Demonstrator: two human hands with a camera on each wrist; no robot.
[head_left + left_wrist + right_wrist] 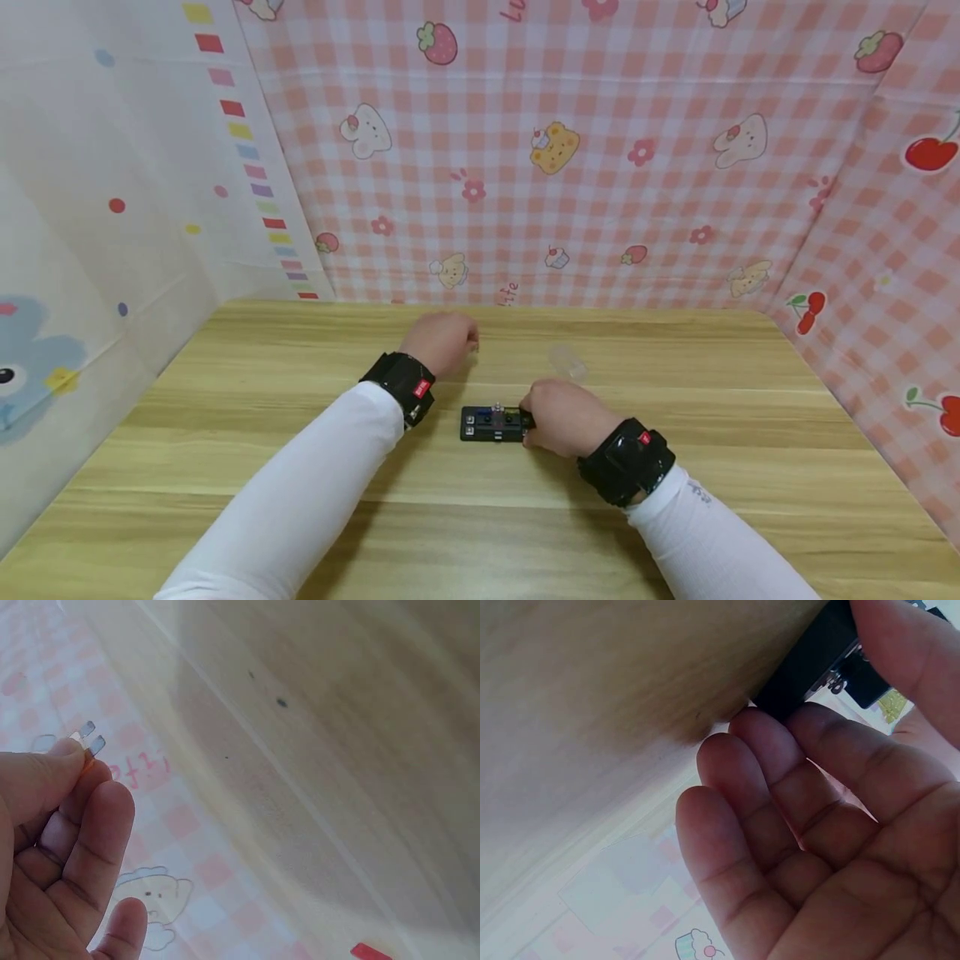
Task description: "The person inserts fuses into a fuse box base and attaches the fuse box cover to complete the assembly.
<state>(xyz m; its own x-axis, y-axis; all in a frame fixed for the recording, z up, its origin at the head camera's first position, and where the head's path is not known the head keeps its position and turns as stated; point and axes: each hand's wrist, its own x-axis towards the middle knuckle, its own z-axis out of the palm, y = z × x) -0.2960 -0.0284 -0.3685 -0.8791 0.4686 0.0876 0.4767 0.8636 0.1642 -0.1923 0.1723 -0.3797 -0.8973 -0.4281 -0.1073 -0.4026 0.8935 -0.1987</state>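
Observation:
A small black fuse block [489, 435], with blue and yellow pieces and screw terminals at its left end, lies on the table. My right hand [564, 419] grips its right end, thumb on one side and fingers on the other. In the right wrist view the block's dark side [810, 671] shows between the thumb and fingertips of the right hand [817, 802]. Farther back and to the left, my left hand [444, 343] is held over the table. The left wrist view shows this hand [67, 825] pinching an orange blade fuse [96, 746], its two metal prongs pointing outward.
A clear plastic cover [567, 362] lies on the wooden table [675, 550] behind the right hand. Pink checked cloth [510, 208] hangs at the back and right, and a white patterned cloth [135, 250] hangs at the left.

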